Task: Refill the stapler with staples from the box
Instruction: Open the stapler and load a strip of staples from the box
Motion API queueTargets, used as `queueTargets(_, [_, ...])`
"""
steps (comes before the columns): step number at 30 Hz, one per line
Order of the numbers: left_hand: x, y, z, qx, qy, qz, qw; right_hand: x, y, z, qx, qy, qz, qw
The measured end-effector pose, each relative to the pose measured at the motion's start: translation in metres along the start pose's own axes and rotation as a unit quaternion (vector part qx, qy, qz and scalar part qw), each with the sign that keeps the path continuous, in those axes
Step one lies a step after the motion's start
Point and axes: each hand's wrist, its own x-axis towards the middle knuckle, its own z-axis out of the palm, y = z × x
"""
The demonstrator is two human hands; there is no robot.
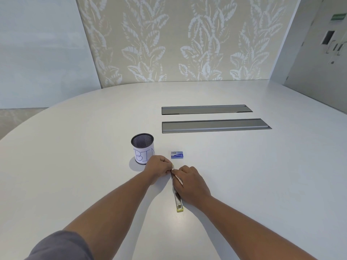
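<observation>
The stapler [177, 196] lies near the middle of the white table [75, 166], swung open flat, its long metal rail running from a yellowish near end toward the far end where both hands meet. The left hand [157, 167] curls its fingers in a pinch at the far tip of the rail, and the right hand [191, 182] grips the rail just beside it; what is pinched between the fingertips is too small to tell, though it may be a strip of staples. The staple box [176, 155] sits just beyond the hands, a little to the right, and looks closed from here. So the opening of the stapler appears done, and the work at the magazine is under way; judged from this, seating the staples and closing the stapler remain. By count: one stapler, one blue staple box, one mesh cup [142, 150] labelled as a bin at the far left of the hands, two hands, and two grey cable hatches [214, 126] set in the table farther off.
</observation>
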Motion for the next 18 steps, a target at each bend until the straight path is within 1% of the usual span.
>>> queueTargets(8, [-0.004,-0.002,-0.001,0.009,0.000,0.010,1.000,0.002,0.002,0.003,-0.006,0.010,-0.010,1.000])
queueTargets(15, [-0.007,-0.013,-0.004,0.039,-0.005,0.045,0.998,-0.001,-0.004,-0.005,0.041,0.001,0.032,0.999])
queueTargets(18, [-0.011,-0.016,-0.003,0.065,-0.002,0.064,0.996,-0.007,-0.007,-0.008,0.042,0.004,0.037,0.998])
